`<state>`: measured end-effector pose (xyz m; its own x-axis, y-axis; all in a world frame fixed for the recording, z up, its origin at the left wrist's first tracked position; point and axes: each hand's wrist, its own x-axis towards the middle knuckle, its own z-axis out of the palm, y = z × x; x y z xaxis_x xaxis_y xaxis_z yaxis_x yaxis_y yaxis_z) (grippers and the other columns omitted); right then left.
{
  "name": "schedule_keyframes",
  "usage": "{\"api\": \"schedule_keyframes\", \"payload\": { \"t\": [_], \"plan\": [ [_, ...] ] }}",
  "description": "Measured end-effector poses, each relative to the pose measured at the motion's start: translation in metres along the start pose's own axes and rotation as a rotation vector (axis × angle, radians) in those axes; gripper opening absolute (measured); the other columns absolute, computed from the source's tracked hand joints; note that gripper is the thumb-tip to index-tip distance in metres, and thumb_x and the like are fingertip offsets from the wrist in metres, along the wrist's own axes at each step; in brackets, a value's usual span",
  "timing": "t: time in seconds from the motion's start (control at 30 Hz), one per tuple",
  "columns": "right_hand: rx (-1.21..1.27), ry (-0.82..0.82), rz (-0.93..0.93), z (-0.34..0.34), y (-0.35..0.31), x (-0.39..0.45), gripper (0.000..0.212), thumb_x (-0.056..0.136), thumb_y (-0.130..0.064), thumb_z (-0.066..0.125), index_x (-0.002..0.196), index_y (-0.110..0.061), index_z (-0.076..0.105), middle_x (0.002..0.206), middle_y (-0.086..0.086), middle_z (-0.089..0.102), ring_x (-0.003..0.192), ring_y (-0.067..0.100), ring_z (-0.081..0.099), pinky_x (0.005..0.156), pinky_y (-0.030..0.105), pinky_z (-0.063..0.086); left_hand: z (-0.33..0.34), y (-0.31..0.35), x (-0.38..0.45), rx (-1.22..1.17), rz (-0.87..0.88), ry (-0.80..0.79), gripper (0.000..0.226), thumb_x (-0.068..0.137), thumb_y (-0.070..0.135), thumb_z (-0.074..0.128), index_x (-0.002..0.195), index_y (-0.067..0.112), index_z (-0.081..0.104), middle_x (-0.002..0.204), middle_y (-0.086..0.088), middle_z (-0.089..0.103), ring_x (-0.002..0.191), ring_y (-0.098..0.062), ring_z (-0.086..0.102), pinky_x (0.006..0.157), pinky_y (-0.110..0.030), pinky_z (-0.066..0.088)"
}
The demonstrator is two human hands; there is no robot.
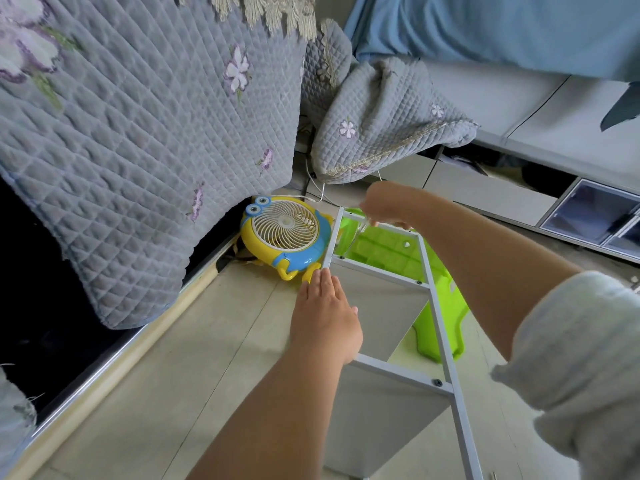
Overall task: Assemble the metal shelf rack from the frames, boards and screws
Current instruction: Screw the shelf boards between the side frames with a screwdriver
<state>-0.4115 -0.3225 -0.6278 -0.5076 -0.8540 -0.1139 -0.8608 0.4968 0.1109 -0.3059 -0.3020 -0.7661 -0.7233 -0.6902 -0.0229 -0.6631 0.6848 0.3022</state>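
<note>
the rack frame (434, 308) stands on the floor (194, 344) in the middle, its far end over a plastic stool (388, 252). left of that far end a small fan (285, 233) lies on the floor, just beside the frame's left rail. the left hand (325, 317) rests on that left rail, nearer than the fan. the right hand (386, 206) is at the frame's far crossbar. a quilted cover (138, 133) hangs at the left, behind the fan, and a low cabinet (519, 188) runs along the right.
</note>
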Motion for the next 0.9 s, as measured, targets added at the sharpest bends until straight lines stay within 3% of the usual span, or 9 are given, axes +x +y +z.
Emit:
{"api": "schedule_keyframes", "payload": {
  "t": [0.07, 0.2, 0.3, 0.4, 0.57, 0.67, 0.77, 0.83, 0.9],
  "plan": [
    [0.03, -0.07, 0.048, -0.002, 0.004, 0.003, 0.032, 0.099, -0.013, 0.031, 0.071, -0.003, 0.043, 0.062, 0.008, 0.042, 0.048, 0.016, 0.037, 0.044, 0.023, 0.035, 0.0, 0.0, 0.0, 0.002, 0.0, 0.003, 0.06, 0.101, 0.032, 0.021, 0.147, 0.0, -0.001, 0.156, -0.014, -0.006, 0.145, -0.024, -0.007, 0.118, -0.036, -0.001],
    [0.033, -0.018, -0.002, 0.003, 0.008, 0.002, 0.027, 0.097, -0.013, 0.035, 0.07, -0.012, 0.036, 0.069, 0.003, 0.04, 0.062, 0.021, 0.043, 0.05, 0.024, 0.033, 0.0, 0.0, 0.001, -0.013, 0.003, 0.006, 0.061, 0.101, 0.032, 0.022, 0.147, 0.0, -0.001, 0.156, -0.014, -0.006, 0.145, -0.024, -0.007, 0.118, -0.036, -0.001],
    [0.004, 0.072, -0.048, 0.005, 0.007, 0.001, 0.036, 0.1, -0.025, 0.033, 0.101, 0.003, 0.056, 0.1, 0.016, 0.058, 0.095, 0.029, 0.053, 0.075, 0.029, 0.038, 0.001, 0.0, 0.001, -0.019, 0.007, 0.001, 0.061, 0.101, 0.033, 0.022, 0.147, 0.0, -0.001, 0.156, -0.013, -0.006, 0.145, -0.024, -0.007, 0.118, -0.036, -0.001],
    [-0.067, 0.06, -0.013, 0.007, 0.006, 0.0, 0.048, 0.101, -0.034, 0.027, 0.116, 0.002, 0.055, 0.123, 0.016, 0.055, 0.114, 0.03, 0.051, 0.09, 0.032, 0.039, 0.001, -0.001, 0.001, -0.011, 0.004, 0.002, 0.061, 0.101, 0.033, 0.022, 0.147, 0.0, -0.001, 0.156, -0.013, -0.006, 0.145, -0.024, -0.006, 0.118, -0.036, 0.0],
    [0.068, 0.003, -0.087, 0.01, 0.013, -0.003, 0.015, 0.097, -0.013, 0.034, 0.091, -0.007, 0.047, 0.096, 0.017, 0.057, 0.074, 0.027, 0.054, 0.057, 0.028, 0.038, -0.002, 0.0, 0.002, -0.002, 0.004, -0.005, 0.06, 0.101, 0.033, 0.022, 0.147, 0.001, 0.0, 0.156, -0.012, -0.006, 0.145, -0.023, -0.005, 0.118, -0.035, 0.001],
    [0.116, 0.091, -0.069, 0.012, 0.014, -0.003, 0.028, 0.099, -0.015, 0.034, 0.109, 0.002, 0.053, 0.121, 0.019, 0.054, 0.106, 0.029, 0.052, 0.077, 0.028, 0.036, -0.001, 0.0, 0.003, -0.001, 0.008, 0.002, 0.06, 0.101, 0.033, 0.021, 0.147, 0.001, 0.0, 0.156, -0.012, -0.006, 0.145, -0.023, -0.006, 0.118, -0.034, 0.002],
    [0.088, 0.135, -0.044, 0.017, 0.017, -0.006, 0.038, 0.1, -0.023, 0.033, 0.122, 0.005, 0.048, 0.129, 0.018, 0.049, 0.118, 0.029, 0.047, 0.09, 0.029, 0.034, -0.001, -0.001, 0.003, 0.009, 0.005, -0.017, 0.06, 0.101, 0.033, 0.02, 0.147, 0.001, 0.0, 0.156, -0.012, -0.006, 0.145, -0.022, -0.006, 0.118, -0.034, 0.001],
    [0.106, 0.14, -0.009, 0.02, 0.022, -0.009, 0.039, 0.101, -0.023, 0.031, 0.118, 0.005, 0.052, 0.125, 0.019, 0.052, 0.117, 0.03, 0.047, 0.088, 0.03, 0.036, -0.001, -0.001, 0.003, 0.019, 0.002, -0.024, 0.059, 0.101, 0.032, 0.021, 0.147, 0.002, 0.001, 0.157, -0.011, -0.005, 0.145, -0.022, -0.006, 0.117, -0.033, 0.002],
    [0.189, 0.177, 0.037, 0.025, 0.036, -0.017, 0.039, 0.101, -0.024, 0.031, 0.089, 0.001, 0.058, 0.095, 0.016, 0.058, 0.098, 0.03, 0.052, 0.076, 0.029, 0.039, -0.001, 0.0, 0.004, 0.048, -0.002, -0.013, 0.059, 0.101, 0.032, 0.022, 0.147, 0.002, 0.005, 0.157, -0.011, -0.001, 0.145, -0.022, -0.002, 0.117, -0.034, 0.006]
  ]
}}
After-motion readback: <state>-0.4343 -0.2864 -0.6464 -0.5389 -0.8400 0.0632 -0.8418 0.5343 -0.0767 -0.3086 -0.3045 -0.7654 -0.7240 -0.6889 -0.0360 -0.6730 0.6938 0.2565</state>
